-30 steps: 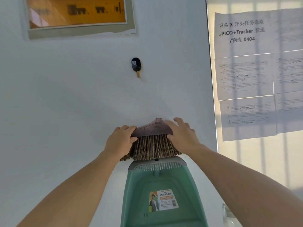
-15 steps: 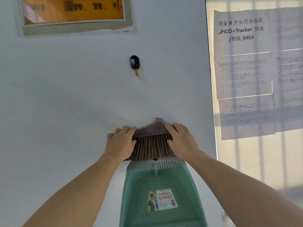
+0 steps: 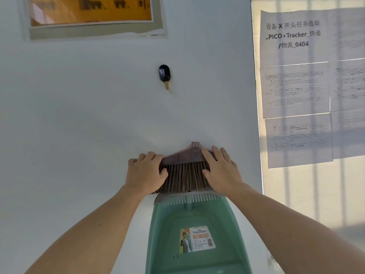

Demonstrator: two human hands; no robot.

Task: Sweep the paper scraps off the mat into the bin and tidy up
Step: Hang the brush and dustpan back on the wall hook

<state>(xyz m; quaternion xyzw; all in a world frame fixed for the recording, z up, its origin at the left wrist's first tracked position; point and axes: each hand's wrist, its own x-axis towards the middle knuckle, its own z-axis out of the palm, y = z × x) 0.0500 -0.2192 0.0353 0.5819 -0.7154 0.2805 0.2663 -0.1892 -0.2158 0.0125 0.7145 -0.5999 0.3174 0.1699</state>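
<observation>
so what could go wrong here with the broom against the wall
Nothing but the left hand and right hand visibly holds the broom; the hook sits well above it, so letting go now could drop it onto the dustpan.
Both thumbs press into the bristles, whose tips reach the dustpan's top edge; pushing down may bend them.
What holds the dustpan up is out of view, so it might slip.

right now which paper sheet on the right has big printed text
The top sheet, reading PICO+Tracker; the sheets below it carry only fine print and tables.
</observation>
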